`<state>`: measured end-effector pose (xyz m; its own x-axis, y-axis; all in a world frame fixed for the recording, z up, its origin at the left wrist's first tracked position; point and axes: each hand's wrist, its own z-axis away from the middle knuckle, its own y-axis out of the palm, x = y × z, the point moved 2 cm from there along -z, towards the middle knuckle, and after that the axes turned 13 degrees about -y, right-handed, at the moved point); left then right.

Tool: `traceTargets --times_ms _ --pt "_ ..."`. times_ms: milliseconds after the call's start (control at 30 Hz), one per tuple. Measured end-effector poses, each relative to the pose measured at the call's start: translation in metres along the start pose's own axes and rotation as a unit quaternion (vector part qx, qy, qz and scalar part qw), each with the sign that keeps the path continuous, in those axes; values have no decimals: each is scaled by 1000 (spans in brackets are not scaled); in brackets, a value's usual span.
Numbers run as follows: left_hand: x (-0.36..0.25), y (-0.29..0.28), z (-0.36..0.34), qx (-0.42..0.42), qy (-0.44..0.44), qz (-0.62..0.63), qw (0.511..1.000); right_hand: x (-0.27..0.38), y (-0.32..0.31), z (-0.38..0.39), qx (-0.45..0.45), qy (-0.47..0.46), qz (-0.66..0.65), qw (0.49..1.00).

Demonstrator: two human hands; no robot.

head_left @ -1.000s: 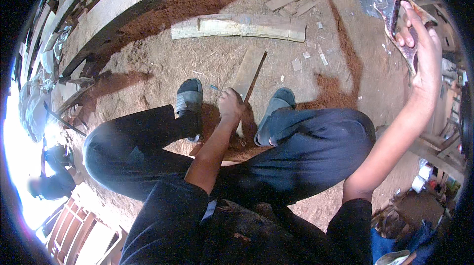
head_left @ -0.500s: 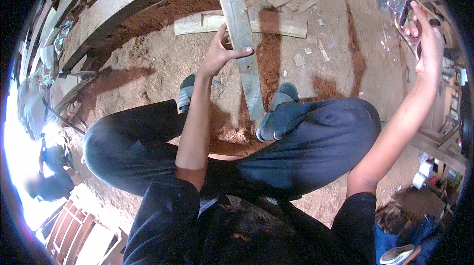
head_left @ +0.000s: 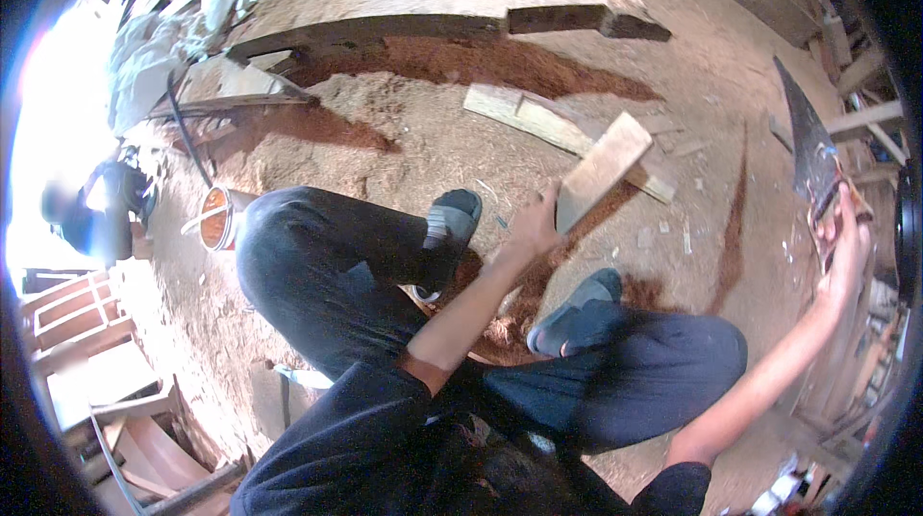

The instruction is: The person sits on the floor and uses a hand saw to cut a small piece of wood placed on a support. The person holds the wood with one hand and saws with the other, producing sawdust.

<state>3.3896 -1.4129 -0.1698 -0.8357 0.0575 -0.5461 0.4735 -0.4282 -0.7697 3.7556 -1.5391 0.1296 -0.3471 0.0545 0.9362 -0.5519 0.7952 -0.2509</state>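
My left hand is closed on a wooden board, held at a slant above the dirt floor between my sandaled feet. Behind it, a longer pale timber with a notch lies on the ground. Out to the right, my right hand grips the worn handle of a handsaw, its broad dark blade pointing toward the back of the scene.
A big beam and piled boards lie across the back. At the left are a bucket, a person in dark clothing in bright light and wooden frames. More timber lines the right side. Sawdust and offcuts cover the ground.
My left hand lifted the board from the ground, first more upright, now lower and slanted rightward. The view has turned, shifting surroundings; the saw has stayed in my right hand.
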Motion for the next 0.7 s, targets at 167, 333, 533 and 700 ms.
traceTargets --times_ms 167,333,533,700 --pt "17 39 20 105 -92 -18 990 23 24 19 -8 -15 7 1000" --pt "38 75 25 73 -113 -69 989 15 26 14 23 1 -13 1000" --pt "18 87 9 65 -82 -83 991 16 32 20 20 16 -5 1000" --pt "26 89 -25 7 -98 -17 995 12 36 12 40 17 -3 999"
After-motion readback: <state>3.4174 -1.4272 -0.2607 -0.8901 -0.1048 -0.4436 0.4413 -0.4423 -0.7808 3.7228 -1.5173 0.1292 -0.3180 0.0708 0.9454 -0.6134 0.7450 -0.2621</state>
